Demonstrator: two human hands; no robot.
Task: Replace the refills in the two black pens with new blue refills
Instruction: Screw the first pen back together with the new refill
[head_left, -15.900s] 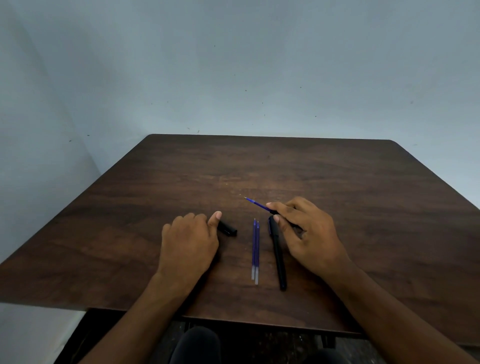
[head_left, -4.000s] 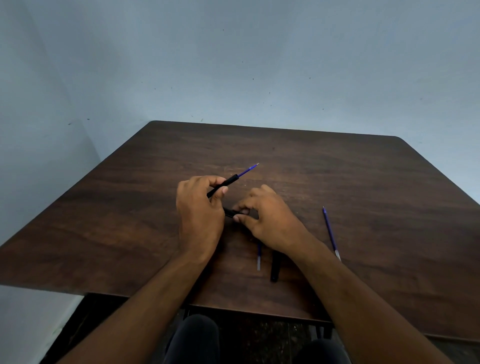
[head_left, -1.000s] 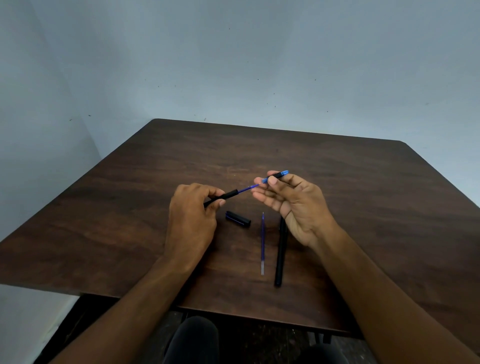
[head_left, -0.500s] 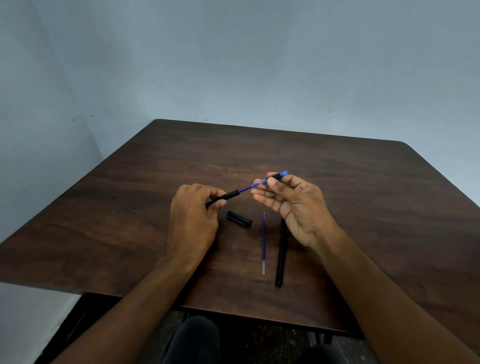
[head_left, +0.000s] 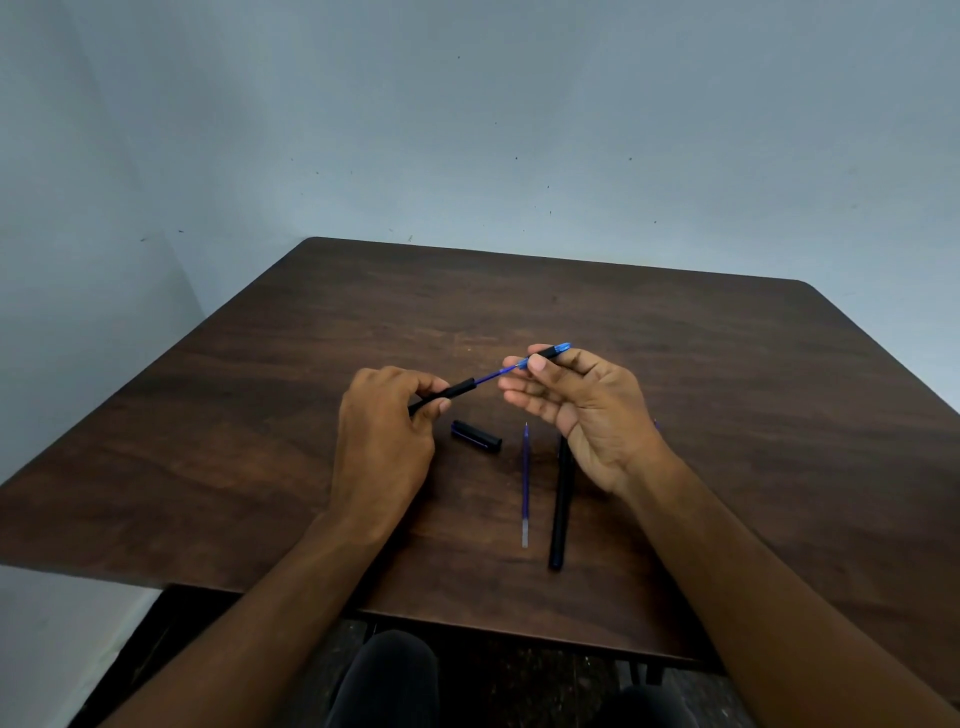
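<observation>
My left hand (head_left: 384, 441) grips a black pen barrel (head_left: 452, 391) held above the table, with a blue refill (head_left: 493, 373) sticking out of its far end. My right hand (head_left: 582, 410) pinches the pen's black tip piece with a blue end (head_left: 551, 352), which sits over the refill's point. On the table between my hands lie a black pen cap (head_left: 476, 435), one loose blue refill (head_left: 525, 483) and a second black pen (head_left: 562, 506), both pointing away from me.
The dark wooden table (head_left: 727, 374) stands against a pale blue-grey wall. A sliver of another blue refill (head_left: 656, 424) shows just right of my right hand. My knees show below the near edge.
Little has moved over the last second: both hands stay raised with the barrel and tip piece. Four seconds ago my right hand was down on the table near the cap.
</observation>
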